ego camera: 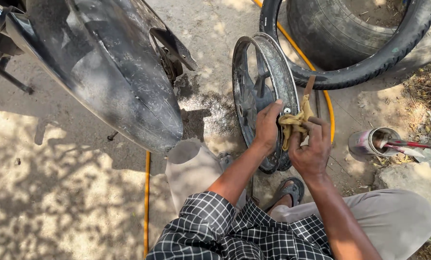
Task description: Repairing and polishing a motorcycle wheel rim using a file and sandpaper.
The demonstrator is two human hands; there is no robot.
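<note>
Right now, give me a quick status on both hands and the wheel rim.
Left hand gripping bare wheel rim, upright on ground. Right hand pressing yellowish rag against rim edge. Tin can with tools and loose tyre nearby, not obstructing.

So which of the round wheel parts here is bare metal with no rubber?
The spoked metal rim standing upright, gripped by the left hand. The two tyres behind it are black rubber.
</note>
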